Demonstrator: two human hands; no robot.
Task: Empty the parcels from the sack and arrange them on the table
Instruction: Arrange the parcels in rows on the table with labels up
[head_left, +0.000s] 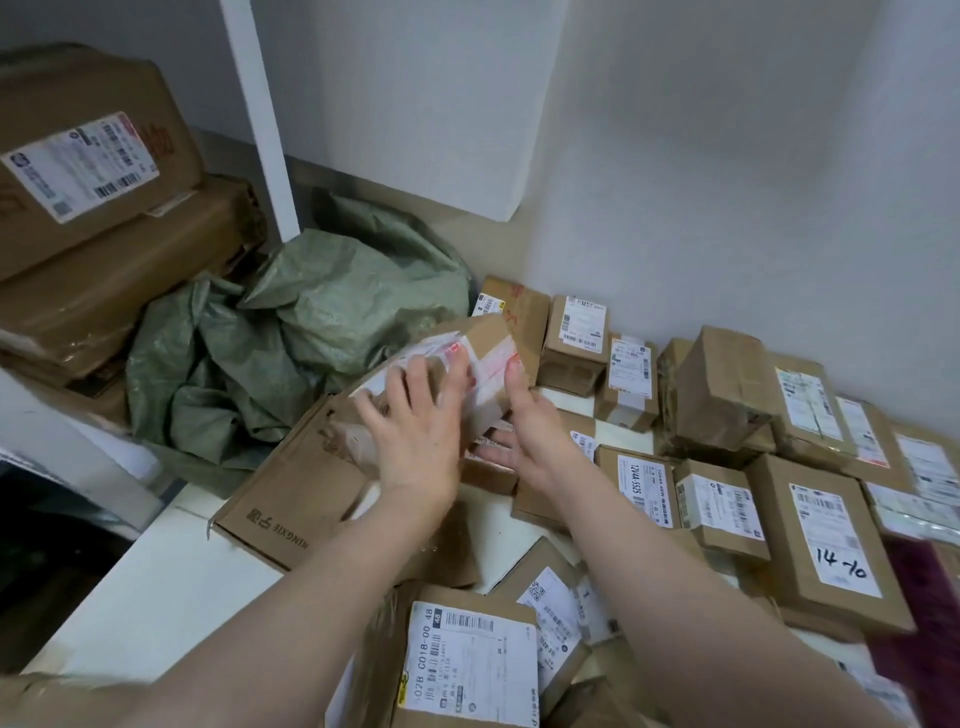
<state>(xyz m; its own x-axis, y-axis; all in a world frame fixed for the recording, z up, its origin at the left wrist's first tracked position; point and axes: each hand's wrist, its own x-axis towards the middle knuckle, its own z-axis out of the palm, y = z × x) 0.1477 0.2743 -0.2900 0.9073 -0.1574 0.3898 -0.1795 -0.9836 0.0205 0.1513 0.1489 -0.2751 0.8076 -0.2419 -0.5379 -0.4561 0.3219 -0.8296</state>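
I hold a taped brown cardboard parcel (480, 340) tilted above the white table (156, 587), near its back middle. My left hand (415, 431) lies on the parcel's near face with fingers spread and straight. My right hand (519, 421) grips its right end, thumb up along the side and fingers underneath. The crumpled green woven sack (291, 343) lies slumped at the table's back left. Several labelled cardboard parcels (826, 530) cover the right half of the table. A flat box (296, 493) lies below my left hand.
Two large brown boxes (88, 171) are stacked at the far left on a shelf. A white post (260, 114) and white walls stand behind the table. More parcels (472, 660) crowd the front edge between my forearms. The table's left edge drops to a dark floor.
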